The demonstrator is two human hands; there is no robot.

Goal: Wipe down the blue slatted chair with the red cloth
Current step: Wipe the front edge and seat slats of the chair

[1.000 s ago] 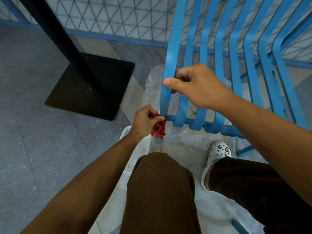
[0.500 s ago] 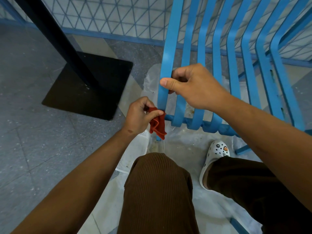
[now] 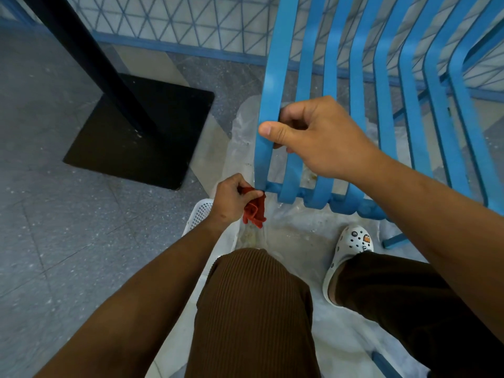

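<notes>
The left hand [image 3: 231, 199] is pinching a crumpled red cloth [image 3: 255, 211] against the lower end of the chair [image 3: 381, 124]'s outermost smooth blue slat, while the right hand [image 3: 321, 137] is gripping that slat higher up. A white perforated clog [image 3: 349, 246] is showing an "m" charm.

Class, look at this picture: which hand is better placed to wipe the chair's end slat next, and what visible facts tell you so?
The left hand. It pinches the red cloth right against the bottom of the end slat, while the right hand grips that slat higher up without any cloth.
</notes>
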